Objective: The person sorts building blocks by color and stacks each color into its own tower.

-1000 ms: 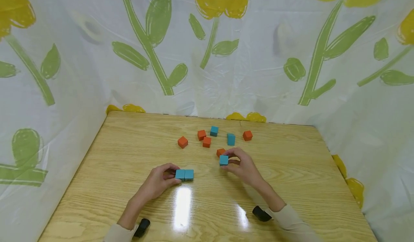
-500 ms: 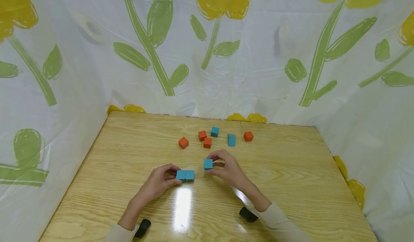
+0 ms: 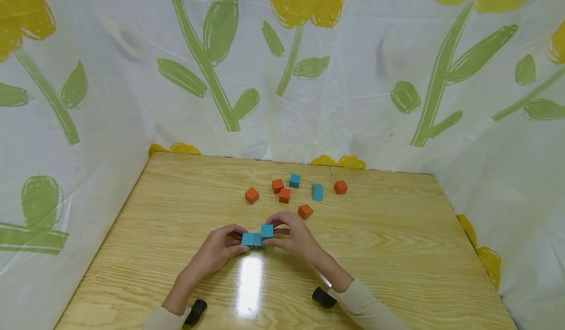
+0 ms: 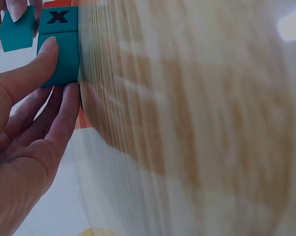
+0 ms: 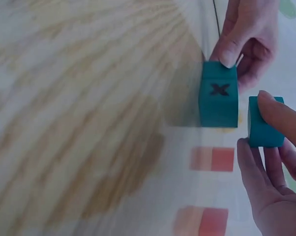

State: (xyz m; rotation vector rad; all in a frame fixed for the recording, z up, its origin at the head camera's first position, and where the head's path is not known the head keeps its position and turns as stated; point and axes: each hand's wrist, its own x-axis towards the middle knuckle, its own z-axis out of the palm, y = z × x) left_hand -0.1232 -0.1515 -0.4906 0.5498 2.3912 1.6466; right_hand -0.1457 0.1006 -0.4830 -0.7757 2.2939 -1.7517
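Two blue blocks sit side by side on the wooden table. My left hand (image 3: 215, 249) pinches the left block (image 3: 247, 241) between thumb and fingers. The right block (image 3: 258, 241) bears a black X on its near side, seen in both wrist views. My right hand (image 3: 296, 239) grips another blue block (image 5: 266, 127) between thumb and fingertips. That block is held raised off the table, and in the head view it overlaps the right block of the pair.
Farther back lie loose orange blocks, among them one (image 3: 305, 211) just beyond my right hand and one (image 3: 251, 195) to the left. A blue cube (image 3: 295, 181) and a tilted-looking blue block (image 3: 318, 192) lie among them. A flowered cloth (image 3: 353, 114) encloses the table's back and sides.
My right hand has carried its blue block leftward, away from the nearest orange block to over the pair. My left hand has stayed in place on the left block.
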